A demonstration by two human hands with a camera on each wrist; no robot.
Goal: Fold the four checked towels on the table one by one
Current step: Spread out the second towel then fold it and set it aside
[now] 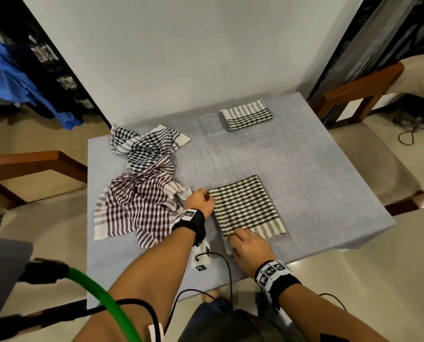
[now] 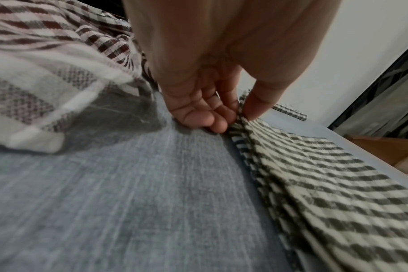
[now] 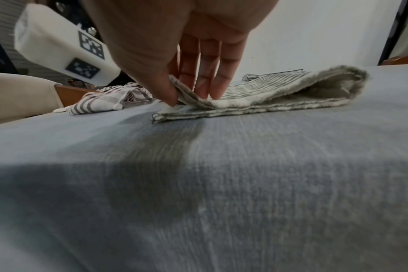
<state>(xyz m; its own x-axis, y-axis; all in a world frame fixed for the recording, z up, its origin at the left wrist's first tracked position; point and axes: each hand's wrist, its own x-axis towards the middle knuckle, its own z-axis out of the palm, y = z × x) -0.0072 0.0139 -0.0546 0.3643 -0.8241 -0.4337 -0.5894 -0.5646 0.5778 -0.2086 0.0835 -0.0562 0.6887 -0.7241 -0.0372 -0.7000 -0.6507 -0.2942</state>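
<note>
A green-checked towel (image 1: 246,208) lies partly folded on the grey-blue table (image 1: 304,164) in front of me. My left hand (image 1: 202,199) pinches its far left corner (image 2: 241,112) between thumb and fingers. My right hand (image 1: 246,245) pinches the near left corner (image 3: 182,93), thumb under the top layers and fingers on top. A folded green-checked towel (image 1: 246,114) sits at the far right. Two crumpled towels lie at the left: a black-checked one (image 1: 146,146) and a maroon-checked one (image 1: 137,206).
Wooden chairs stand at the left (image 1: 28,164) and the right (image 1: 368,95) of the table. A white wall (image 1: 181,45) is behind it. A white tagged block (image 1: 202,257) with a cable hangs under my left wrist.
</note>
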